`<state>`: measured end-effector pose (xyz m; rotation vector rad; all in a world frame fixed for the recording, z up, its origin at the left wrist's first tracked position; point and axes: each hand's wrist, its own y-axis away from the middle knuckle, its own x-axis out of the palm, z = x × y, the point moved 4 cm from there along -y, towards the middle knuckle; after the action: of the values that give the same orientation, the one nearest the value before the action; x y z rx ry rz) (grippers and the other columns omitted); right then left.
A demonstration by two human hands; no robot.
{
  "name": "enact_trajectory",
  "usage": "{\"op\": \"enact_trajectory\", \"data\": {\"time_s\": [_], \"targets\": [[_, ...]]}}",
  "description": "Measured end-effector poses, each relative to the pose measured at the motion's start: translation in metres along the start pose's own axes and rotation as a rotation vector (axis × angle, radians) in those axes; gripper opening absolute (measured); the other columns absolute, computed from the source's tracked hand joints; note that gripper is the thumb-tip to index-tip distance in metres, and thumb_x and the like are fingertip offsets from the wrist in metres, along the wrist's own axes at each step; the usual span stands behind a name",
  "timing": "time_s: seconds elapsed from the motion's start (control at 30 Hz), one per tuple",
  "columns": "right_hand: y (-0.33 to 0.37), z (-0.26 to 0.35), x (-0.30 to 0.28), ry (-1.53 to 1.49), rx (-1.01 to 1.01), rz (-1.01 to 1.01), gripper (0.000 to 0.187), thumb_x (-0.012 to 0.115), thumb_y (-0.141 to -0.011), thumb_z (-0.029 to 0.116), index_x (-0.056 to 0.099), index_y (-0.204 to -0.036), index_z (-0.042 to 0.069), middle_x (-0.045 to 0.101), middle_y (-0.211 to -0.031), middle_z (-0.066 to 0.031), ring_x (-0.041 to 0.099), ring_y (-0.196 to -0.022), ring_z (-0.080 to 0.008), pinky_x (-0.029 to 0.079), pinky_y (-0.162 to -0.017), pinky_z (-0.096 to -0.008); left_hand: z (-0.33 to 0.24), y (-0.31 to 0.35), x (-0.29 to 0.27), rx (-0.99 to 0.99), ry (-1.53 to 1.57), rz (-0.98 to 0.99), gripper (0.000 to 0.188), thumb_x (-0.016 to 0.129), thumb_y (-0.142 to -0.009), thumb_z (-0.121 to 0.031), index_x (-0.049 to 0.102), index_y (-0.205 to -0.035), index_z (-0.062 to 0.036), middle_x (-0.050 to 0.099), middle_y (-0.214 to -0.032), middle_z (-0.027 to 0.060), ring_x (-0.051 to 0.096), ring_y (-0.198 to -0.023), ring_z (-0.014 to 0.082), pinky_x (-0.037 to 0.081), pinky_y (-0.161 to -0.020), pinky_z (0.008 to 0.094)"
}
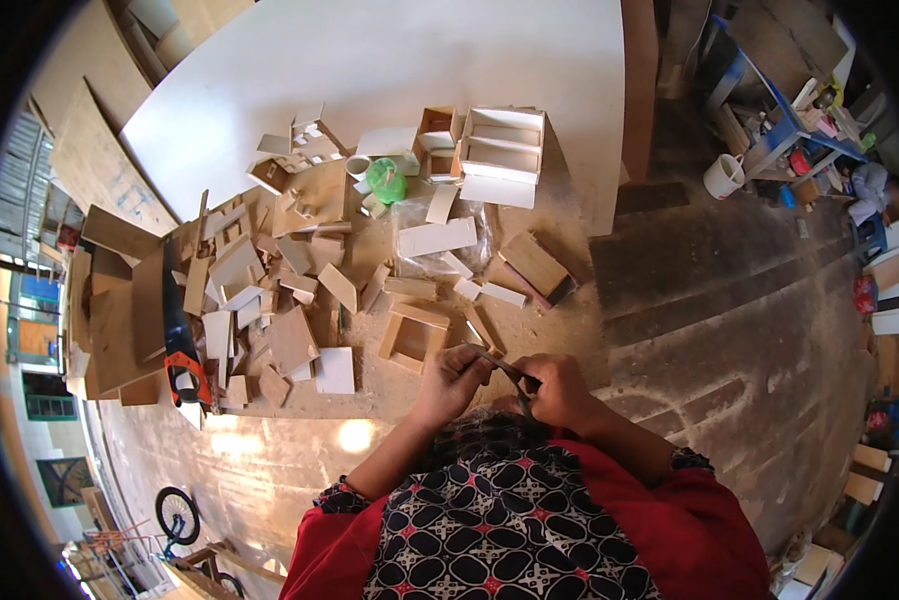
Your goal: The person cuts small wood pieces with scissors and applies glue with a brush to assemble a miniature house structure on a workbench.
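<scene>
Close in front of my body, at the near edge of the worktable [559, 350], both hands are on a dark narrow strip [503, 367] whose exact kind I cannot make out. My left hand [451, 380] pinches its far left end, fingers closed. Around its other end, my right hand [559, 390] is closed too, and part of the strip hangs below the fingers. Just beyond my hands lie a small wooden stick [483, 331] and an open square wooden frame box [413, 337]. A wooden block with a dark edge [535, 267] rests farther right.
Wood offcuts [294, 340] crowd the table's left side, beside a handsaw with an orange handle [183, 375]. At the back stand a white compartment box [503, 150], a green plastic bag [386, 182] and a white cup [358, 167]. A white bucket [724, 176] and a seated person [871, 195] are right.
</scene>
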<state>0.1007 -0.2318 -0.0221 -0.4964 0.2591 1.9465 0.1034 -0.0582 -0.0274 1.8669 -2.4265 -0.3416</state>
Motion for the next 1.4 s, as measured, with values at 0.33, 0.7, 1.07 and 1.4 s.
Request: {"op": "enact_trajectory", "data": {"time_s": [0.33, 0.7, 1.07, 1.4], "targets": [[0.006, 0.0, 0.013, 0.037, -0.03, -0.042, 0.048, 0.087, -0.061, 0.035, 0.067, -0.089, 0.002, 0.06, -0.068, -0.0116, 0.06, -0.06, -0.0253, 0.047, -0.055, -0.0351, -0.002, 0.005, 0.0, 0.01, 0.032, 0.079, 0.017, 0.055, -0.087, -0.005, 0.068, -0.091, 0.0055, 0.062, -0.074, 0.0051, 0.056, -0.067, 0.0092, 0.045, -0.06, 0.0236], [0.008, -0.014, 0.011, 0.013, 0.014, -0.039, 0.039, 0.087, -0.065, 0.025, 0.066, -0.087, 0.002, 0.058, -0.064, -0.0103, 0.058, -0.055, -0.0217, 0.044, -0.052, -0.0328, -0.005, -0.005, 0.001, -0.028, -0.059, 0.092, 0.015, 0.056, -0.086, -0.007, 0.066, -0.086, 0.0043, 0.061, -0.07, 0.0031, 0.056, -0.064, 0.0087, 0.045, -0.058, 0.0246], [0.011, -0.03, 0.016, -0.073, 0.145, -0.026, 0.045, 0.083, -0.067, 0.041, 0.062, -0.074, 0.002, 0.061, -0.065, -0.0166, 0.062, -0.059, -0.0317, 0.046, -0.054, -0.0373, 0.024, -0.009, 0.001, -0.179, 0.157, 0.107, 0.019, 0.055, -0.09, -0.014, 0.065, -0.093, 0.001, 0.063, -0.072, 0.0019, 0.055, -0.062, 0.0073, 0.043, -0.052, 0.0224], [-0.028, -0.037, -0.014, 0.629, 0.152, -0.052, 0.051, 0.079, -0.069, 0.03, 0.06, -0.106, 0.001, 0.066, -0.078, -0.0174, 0.065, -0.077, -0.0366, 0.052, -0.071, -0.0434, 0.033, -0.008, -0.019, -0.217, 0.762, 0.016, 0.044, 0.036, -0.098, -0.027, 0.046, -0.128, 0.0039, 0.062, -0.103, 0.0151, 0.062, -0.09, 0.0236, 0.051, -0.083, 0.0343]]}}
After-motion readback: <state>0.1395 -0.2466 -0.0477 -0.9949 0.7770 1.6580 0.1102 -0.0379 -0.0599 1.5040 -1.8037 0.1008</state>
